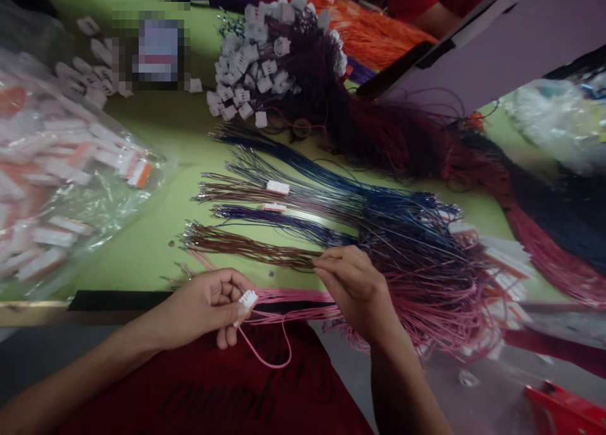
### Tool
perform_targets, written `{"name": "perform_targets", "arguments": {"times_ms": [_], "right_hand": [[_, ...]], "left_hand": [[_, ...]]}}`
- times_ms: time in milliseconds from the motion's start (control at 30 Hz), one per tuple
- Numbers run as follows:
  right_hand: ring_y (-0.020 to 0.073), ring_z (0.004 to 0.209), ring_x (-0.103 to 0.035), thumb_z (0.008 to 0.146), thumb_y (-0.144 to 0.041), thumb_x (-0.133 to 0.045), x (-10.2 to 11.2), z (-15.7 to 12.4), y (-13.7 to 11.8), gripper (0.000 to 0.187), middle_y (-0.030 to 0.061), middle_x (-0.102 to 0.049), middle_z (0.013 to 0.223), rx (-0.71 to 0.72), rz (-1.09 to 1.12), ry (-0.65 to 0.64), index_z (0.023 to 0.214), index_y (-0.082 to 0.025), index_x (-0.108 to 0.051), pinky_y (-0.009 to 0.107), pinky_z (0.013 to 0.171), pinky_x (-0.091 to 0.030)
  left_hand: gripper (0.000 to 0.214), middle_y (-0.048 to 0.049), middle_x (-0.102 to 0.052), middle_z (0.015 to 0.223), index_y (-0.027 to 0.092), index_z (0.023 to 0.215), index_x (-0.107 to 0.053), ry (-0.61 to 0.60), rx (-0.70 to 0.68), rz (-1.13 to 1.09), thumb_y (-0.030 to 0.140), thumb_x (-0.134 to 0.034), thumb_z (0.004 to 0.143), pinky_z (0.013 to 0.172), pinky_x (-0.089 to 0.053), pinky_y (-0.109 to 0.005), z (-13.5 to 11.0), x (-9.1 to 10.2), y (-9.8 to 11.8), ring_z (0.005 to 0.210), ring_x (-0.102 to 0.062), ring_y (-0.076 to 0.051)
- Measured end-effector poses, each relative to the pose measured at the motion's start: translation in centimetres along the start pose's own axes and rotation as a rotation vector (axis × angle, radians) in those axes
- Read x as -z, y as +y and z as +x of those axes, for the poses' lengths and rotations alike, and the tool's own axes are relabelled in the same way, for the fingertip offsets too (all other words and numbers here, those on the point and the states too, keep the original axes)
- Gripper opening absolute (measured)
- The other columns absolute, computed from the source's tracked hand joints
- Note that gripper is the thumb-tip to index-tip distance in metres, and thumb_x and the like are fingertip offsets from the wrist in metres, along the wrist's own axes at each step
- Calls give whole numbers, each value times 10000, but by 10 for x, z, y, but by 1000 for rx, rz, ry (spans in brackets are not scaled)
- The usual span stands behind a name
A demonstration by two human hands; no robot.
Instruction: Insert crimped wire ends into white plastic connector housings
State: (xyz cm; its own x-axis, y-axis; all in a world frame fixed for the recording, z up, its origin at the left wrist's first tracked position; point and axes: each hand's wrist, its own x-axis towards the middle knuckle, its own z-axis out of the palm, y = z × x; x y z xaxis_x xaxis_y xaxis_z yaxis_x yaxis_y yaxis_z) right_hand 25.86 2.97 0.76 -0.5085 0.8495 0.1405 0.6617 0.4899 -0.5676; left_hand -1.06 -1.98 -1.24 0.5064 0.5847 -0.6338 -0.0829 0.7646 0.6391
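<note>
My left hand (220, 305) pinches a small white connector housing (247, 298) between thumb and fingers, at the table's near edge. From the housing a pink wire (274, 364) hangs down in a loop. My right hand (353, 283) has its fingertips pinched on a brown wire at the right end of the brown wire bundle (250, 247). Pink wires (298, 294) run between my two hands. Beyond lie a blue-purple wire bundle (303, 223), grey wires (303, 195) and dark blue wires (293, 154), metal-tipped at the left. Two white housings, one of them orange-edged (274, 208), rest on the bundles.
A clear plastic bag (108, 189) of white and orange housings lies on the left of the green table (184, 119). Behind the wires is a pile of white connectors (250, 62) on dark red wires. A grey panel (492, 50) slants at the right. Another person's arm (433, 19) shows at the back.
</note>
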Motion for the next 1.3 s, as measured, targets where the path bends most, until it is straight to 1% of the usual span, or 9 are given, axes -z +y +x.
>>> {"name": "perform_targets", "arguments": {"times_ms": [167,300,400,467,567,633,1033,1233,1300], "right_hand": [[128,642,-540,822,-125,-567,3,11,-25,105,-3,-583,670,-78,156,-97,744,-194,-580,262,620,-421],[117,755,-599,862,-147,-554,-10,33,-76,84,12,-669,818,121,307,-292,880,-196,-620,230,690,-453],[118,832,-612,874,-128,-518,-27,49,-99,105,26,-677,881,217,477,-394,885,-167,-614,219,761,-467],[103,749,-610,868,-118,-500,-37,53,-96,121,-1,-665,807,64,538,-323,849,-179,-603,201,698,-471],[97,646,-575,838,-114,-498,-46,50,-74,125,-25,-626,712,-270,465,-103,792,-194,-583,194,607,-443],[106,655,-565,822,-130,-515,-48,46,-59,105,-16,-619,707,-356,405,-33,764,-187,-583,204,609,-435],[121,645,-601,835,-166,-591,-51,42,-43,107,9,-676,732,-201,325,21,869,-210,-682,232,604,-453],[146,671,-568,853,-146,-561,-39,42,-47,131,19,-633,685,-44,14,60,755,-187,-638,304,678,-382],[155,722,-554,860,-126,-529,-38,43,-49,145,33,-621,719,-23,13,53,747,-174,-606,310,703,-371]], "left_hand": [[228,31,-621,564,164,911,-558,13,-9,11,277,-671,748,428,-432,-213,5,-3,0,442,-594,-119],[278,18,-642,578,170,973,-583,0,-42,-1,285,-679,739,470,-451,-236,14,-4,-1,484,-608,-139],[327,-8,-684,676,190,1014,-610,87,-85,-72,277,-692,709,517,-467,-246,15,-3,0,591,-635,-163],[381,-6,-678,665,186,1063,-594,128,-96,-84,284,-698,709,497,-461,-242,13,0,3,560,-621,-156],[440,18,-640,609,157,1110,-545,195,-95,-113,295,-709,725,465,-458,-228,9,3,8,487,-594,-129],[424,18,-640,640,153,1092,-539,260,-121,-174,295,-714,732,473,-468,-218,9,4,11,505,-607,-120],[374,-17,-665,798,176,1087,-559,257,-154,-241,271,-704,756,492,-481,-216,19,8,14,562,-626,-113],[358,-2,-645,760,178,1073,-565,270,-158,-238,271,-705,756,484,-472,-213,18,4,18,550,-618,-112],[358,0,-640,759,178,1075,-560,267,-156,-239,270,-700,760,489,-474,-216,17,3,18,558,-621,-115]]}}
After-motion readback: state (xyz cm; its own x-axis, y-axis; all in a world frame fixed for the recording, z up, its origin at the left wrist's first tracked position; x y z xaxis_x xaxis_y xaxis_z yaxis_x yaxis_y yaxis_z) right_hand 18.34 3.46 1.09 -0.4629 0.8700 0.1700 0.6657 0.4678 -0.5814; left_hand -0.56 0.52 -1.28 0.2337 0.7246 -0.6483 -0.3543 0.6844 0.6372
